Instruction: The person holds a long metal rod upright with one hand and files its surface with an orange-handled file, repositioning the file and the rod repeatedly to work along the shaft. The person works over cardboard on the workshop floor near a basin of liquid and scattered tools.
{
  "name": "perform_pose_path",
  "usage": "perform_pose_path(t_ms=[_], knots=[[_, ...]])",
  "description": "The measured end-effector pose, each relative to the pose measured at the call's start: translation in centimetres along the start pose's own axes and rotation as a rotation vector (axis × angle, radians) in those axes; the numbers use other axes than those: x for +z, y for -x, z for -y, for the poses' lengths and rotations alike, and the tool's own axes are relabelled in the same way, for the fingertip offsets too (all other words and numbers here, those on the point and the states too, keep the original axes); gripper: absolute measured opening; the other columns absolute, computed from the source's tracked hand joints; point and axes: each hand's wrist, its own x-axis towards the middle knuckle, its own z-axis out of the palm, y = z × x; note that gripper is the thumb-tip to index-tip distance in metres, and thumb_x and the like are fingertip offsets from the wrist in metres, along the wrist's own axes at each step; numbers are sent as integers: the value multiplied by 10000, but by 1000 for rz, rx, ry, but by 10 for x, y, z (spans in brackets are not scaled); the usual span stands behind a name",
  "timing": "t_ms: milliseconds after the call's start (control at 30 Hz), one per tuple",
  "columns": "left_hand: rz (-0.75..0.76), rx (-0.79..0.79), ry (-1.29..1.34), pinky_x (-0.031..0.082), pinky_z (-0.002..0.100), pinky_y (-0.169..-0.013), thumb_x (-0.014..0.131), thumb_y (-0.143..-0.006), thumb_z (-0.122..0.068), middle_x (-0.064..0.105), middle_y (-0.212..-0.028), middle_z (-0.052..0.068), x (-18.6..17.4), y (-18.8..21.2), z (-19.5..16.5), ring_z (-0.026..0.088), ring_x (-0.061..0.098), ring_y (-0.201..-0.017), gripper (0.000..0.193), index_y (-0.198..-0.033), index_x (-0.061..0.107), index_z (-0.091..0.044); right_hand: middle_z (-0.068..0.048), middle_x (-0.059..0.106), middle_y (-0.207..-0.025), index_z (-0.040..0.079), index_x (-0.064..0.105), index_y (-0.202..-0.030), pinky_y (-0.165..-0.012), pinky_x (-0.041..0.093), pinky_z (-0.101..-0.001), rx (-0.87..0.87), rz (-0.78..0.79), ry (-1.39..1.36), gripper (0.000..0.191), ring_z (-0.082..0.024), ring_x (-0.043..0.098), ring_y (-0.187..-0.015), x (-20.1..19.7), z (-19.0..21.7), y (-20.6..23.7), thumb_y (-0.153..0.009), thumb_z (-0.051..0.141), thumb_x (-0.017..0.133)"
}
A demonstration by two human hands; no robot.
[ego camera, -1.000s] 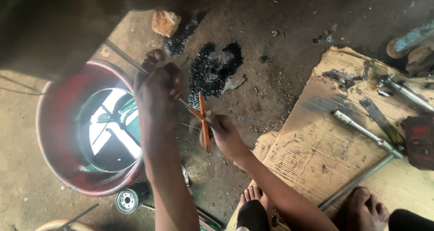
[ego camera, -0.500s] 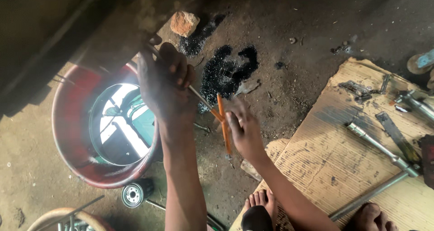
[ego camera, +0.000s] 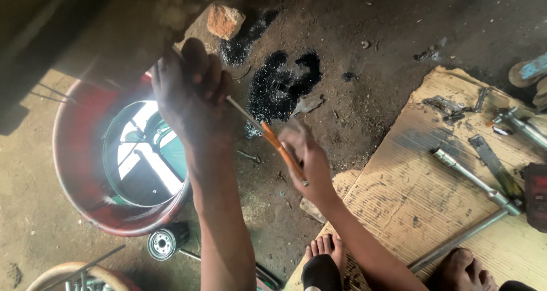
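My left hand (ego camera: 191,91) is raised over the rim of a red bucket (ego camera: 74,171), its fingers closed around the thin metal shaft of a screwdriver (ego camera: 250,120). My right hand (ego camera: 302,157) grips the orange handle (ego camera: 279,148) of that same screwdriver, lower and to the right. The tool slants from upper left to lower right between the two hands. What the shaft's tip touches is hidden behind my left hand.
The bucket holds dark, reflective liquid. A black oil patch (ego camera: 282,86) and a reddish stone (ego camera: 225,20) lie on the dirt floor. A small oil filter (ego camera: 162,244) sits below the bucket. Wrenches and metal bars (ego camera: 478,180) rest on cardboard (ego camera: 410,200) at right. Bare feet (ego camera: 322,257) below.
The view has shifted, so bucket and hands sit lower in frame. My left hand has risen along the shaft, and the screwdriver has tilted from near upright to slanted.
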Motion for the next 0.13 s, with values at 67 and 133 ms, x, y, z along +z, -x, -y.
perform_pose_path(t_ms=[67, 133], knots=[[6, -33, 27, 297, 207, -416, 667, -1054, -304, 426, -736, -14, -1, 1, -1, 65, 386, -545, 272, -1092, 445, -151, -274, 586, -1291, -40, 423, -1416, -602, 647, -258, -303, -37, 250, 562, -302, 726, -946, 2, 11, -1, -1132, 445, 409], [-9, -25, 5, 298, 208, -422, 674, -1062, -314, 425, -748, -10, -1, 1, 0, 65, 383, -558, 289, -1076, 441, -145, -268, 517, -1511, 150, 386, -1552, -565, 633, -179, -216, 77, 50, 551, -278, 771, -991, 4, 19, 1, -1116, 481, 317]])
